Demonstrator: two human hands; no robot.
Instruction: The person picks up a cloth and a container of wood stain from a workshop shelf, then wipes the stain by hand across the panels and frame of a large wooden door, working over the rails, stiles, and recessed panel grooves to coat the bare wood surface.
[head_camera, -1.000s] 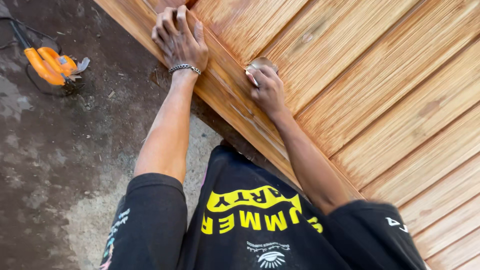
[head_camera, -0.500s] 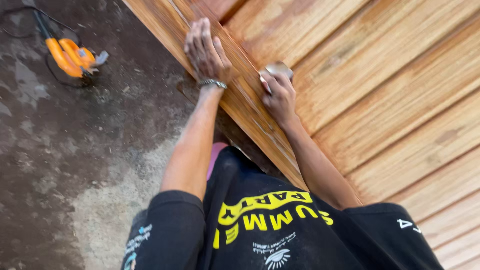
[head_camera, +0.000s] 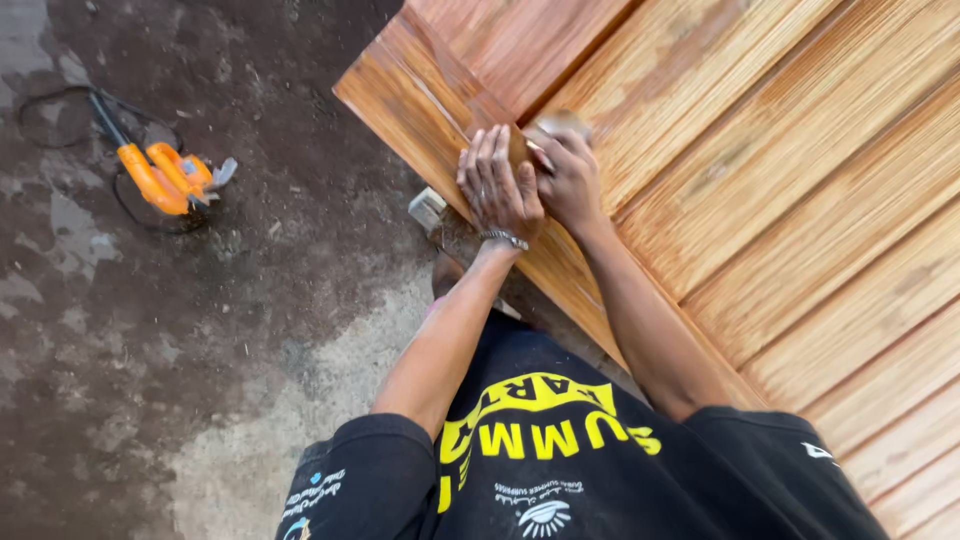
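Fingers of the left hand lie flat, spread on the wooden panel; beside them the right hand grips a small sanding block.

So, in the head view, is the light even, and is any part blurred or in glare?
Head view: soft, even daylight with no hard shadows; no strong glare on the wooden panel; the left hand and right hand look slightly soft; the orange power tool on the ground stays recognisable.

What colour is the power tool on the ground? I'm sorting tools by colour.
Orange, with a black cord; the power tool shows in the head view.
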